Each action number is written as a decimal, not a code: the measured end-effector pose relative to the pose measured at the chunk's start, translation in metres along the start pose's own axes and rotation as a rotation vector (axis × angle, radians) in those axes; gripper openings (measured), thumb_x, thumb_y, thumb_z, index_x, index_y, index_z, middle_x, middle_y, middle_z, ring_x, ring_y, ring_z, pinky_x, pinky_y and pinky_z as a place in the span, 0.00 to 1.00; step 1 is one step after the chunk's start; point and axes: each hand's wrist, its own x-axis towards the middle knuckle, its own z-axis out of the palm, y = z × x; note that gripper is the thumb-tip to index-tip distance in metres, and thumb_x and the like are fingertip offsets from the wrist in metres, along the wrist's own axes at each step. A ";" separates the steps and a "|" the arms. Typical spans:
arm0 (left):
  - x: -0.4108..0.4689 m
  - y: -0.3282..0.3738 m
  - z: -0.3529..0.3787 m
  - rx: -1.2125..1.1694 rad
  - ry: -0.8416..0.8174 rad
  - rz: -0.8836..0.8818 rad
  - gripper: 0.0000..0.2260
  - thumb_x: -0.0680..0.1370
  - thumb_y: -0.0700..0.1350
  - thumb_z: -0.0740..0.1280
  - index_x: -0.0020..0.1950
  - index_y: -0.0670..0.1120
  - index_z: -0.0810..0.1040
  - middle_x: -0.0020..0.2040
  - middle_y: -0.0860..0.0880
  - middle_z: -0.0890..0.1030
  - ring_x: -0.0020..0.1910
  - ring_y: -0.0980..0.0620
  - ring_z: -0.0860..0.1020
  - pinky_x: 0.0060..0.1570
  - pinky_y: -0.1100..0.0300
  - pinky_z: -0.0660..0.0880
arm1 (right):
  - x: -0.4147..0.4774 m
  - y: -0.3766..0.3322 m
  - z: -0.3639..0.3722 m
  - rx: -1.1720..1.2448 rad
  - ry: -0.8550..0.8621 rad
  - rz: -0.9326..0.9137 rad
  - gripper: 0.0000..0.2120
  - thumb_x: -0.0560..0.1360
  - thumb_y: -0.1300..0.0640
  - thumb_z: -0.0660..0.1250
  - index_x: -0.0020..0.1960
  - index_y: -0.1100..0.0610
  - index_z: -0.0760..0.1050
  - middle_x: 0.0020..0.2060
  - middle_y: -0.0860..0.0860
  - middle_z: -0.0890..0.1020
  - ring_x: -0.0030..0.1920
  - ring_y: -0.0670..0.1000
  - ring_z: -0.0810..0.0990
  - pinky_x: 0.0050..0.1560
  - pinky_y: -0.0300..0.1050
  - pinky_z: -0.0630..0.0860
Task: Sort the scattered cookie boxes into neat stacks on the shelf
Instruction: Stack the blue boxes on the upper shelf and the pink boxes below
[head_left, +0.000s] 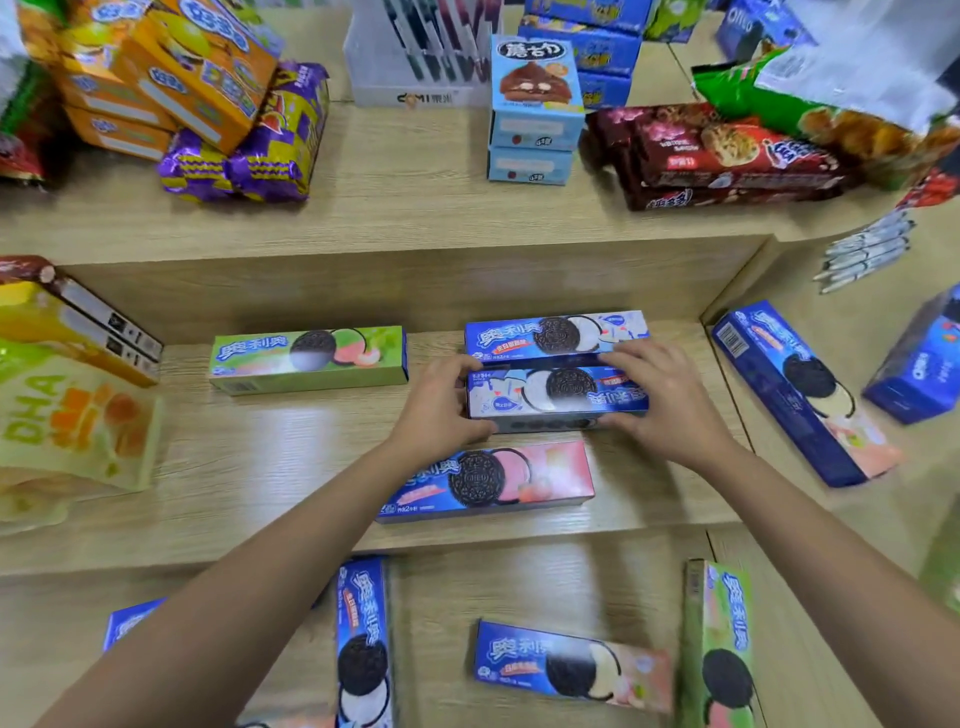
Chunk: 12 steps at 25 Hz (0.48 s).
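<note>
On the middle wooden shelf (249, 457) I hold a blue-and-white cookie box (556, 392) by its two ends. My left hand (441, 408) grips its left end and my right hand (660, 397) its right end. It sits just in front of a matching blue-and-white box (553, 332) at the back. A blue-and-pink box (488, 480) lies in front, nearer me. A green box (309, 358) lies to the left on the same shelf.
The lower shelf holds a blue box (363, 644) lying lengthwise, a blue-pink box (571, 665) and a green box (719, 644). More blue boxes (800, 389) lie askew at right. A DHA snack bag (67, 415) sits left. The upper shelf carries orange boxes (192, 67), light-blue boxes (535, 109) and dark red packs (727, 150).
</note>
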 end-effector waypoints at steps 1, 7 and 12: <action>0.000 -0.001 0.001 -0.010 0.022 -0.025 0.33 0.59 0.39 0.80 0.60 0.44 0.70 0.56 0.47 0.72 0.48 0.54 0.73 0.41 0.70 0.75 | -0.005 0.004 -0.001 0.026 0.058 0.076 0.34 0.57 0.53 0.79 0.61 0.56 0.73 0.57 0.58 0.76 0.59 0.61 0.72 0.62 0.53 0.66; 0.004 -0.001 0.004 -0.081 0.029 -0.032 0.36 0.59 0.36 0.78 0.63 0.49 0.68 0.51 0.58 0.77 0.46 0.61 0.77 0.45 0.62 0.78 | -0.021 0.024 0.004 0.351 0.003 0.545 0.48 0.59 0.57 0.80 0.72 0.57 0.58 0.70 0.56 0.68 0.68 0.55 0.68 0.68 0.49 0.65; 0.006 -0.003 0.007 -0.019 0.066 -0.031 0.34 0.59 0.41 0.78 0.62 0.51 0.70 0.47 0.58 0.77 0.47 0.56 0.77 0.48 0.57 0.78 | -0.007 0.023 0.003 0.468 0.034 0.517 0.36 0.61 0.62 0.77 0.66 0.52 0.68 0.49 0.44 0.77 0.53 0.50 0.78 0.55 0.42 0.71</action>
